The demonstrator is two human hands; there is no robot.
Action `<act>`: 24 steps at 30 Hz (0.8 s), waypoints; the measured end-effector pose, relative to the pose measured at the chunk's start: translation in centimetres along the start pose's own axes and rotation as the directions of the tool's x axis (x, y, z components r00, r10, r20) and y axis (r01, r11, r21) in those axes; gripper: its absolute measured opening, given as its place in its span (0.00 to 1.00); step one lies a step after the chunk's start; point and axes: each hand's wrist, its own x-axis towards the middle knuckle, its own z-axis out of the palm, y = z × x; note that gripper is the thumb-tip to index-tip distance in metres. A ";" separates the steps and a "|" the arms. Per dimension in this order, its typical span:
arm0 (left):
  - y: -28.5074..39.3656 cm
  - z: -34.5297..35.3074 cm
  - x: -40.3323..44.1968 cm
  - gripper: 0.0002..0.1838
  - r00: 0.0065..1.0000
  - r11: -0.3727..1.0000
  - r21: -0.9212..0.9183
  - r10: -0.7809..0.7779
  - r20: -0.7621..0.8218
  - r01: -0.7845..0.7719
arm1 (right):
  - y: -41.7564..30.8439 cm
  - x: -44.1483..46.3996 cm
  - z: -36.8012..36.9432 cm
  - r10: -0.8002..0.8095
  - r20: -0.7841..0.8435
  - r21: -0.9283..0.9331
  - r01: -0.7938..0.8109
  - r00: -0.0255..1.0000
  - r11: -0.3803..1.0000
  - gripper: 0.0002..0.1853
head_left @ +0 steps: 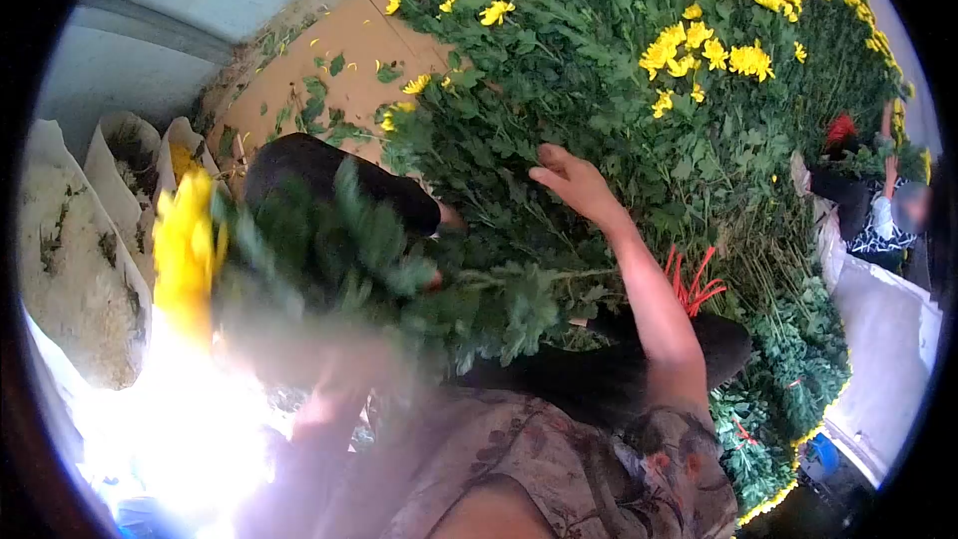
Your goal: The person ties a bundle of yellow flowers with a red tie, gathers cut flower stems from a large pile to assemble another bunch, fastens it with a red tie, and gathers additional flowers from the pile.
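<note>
As your left hand [324, 364] is showing too blurred to tell its grip beneath the leafy bunch [379, 240], your right hand [574, 182] is hovering, fingers apart, over the pile [569, 80]; much is apparently waiting loose, while red-banded bundles [763, 454] are lying to your right.

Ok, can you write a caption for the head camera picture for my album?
Left hand holding a leafy yellow-flowered bunch, right hand open at a big heap of yellow flowers.
</note>
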 end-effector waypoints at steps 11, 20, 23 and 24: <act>-1.7 -8.7 -0.2 0.17 0.914 0.999 0.001 0.038 -0.403 -0.041 | 14.6 3.6 11.8 0.340 0.321 -0.518 -0.136 0.884 0.845 0.46; -1.4 -9.0 0.1 0.17 0.884 0.998 0.022 0.059 -0.464 -0.054 | 4.7 0.9 10.8 0.215 0.475 -0.227 -0.117 0.853 0.967 0.46; -1.1 -8.6 1.5 0.17 0.895 0.997 0.039 0.082 -0.439 -0.072 | 3.1 1.2 7.6 0.175 0.393 -0.326 -0.042 0.902 0.945 0.45; -1.0 -8.5 1.8 0.17 0.898 0.996 0.041 0.087 -0.432 -0.077 | 2.9 1.0 5.6 0.189 0.368 -0.335 -0.060 0.911 0.940 0.45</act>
